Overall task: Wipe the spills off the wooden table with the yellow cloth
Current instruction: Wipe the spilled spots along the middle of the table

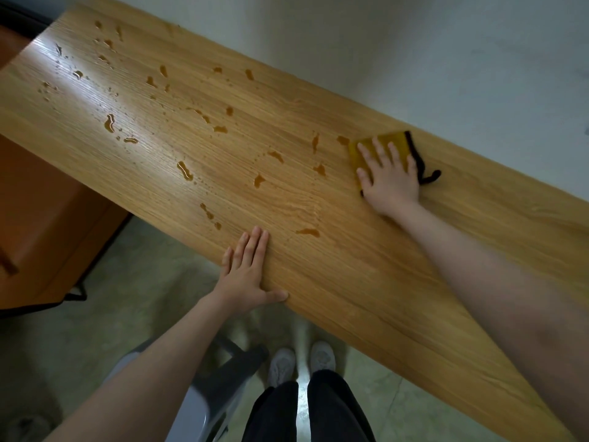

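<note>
The long wooden table (366, 282) runs from the upper left to the lower right. Several small brownish spills (185, 170) dot its left and middle parts, the nearest one (343, 140) just left of the cloth. The yellow cloth (395, 142), edged in black with a dark loop, lies flat near the table's far edge. My right hand (389, 173) presses down on it with spread, straight fingers. My left hand (247, 274) rests flat on the table's near edge, thumb along the rim.
A pale wall (414, 43) borders the table's far side. An orange-brown cabinet (38, 218) stands at the left. A grey chair (210, 390) sits under my left arm, beside my legs and white shoes (282, 365) on the floor.
</note>
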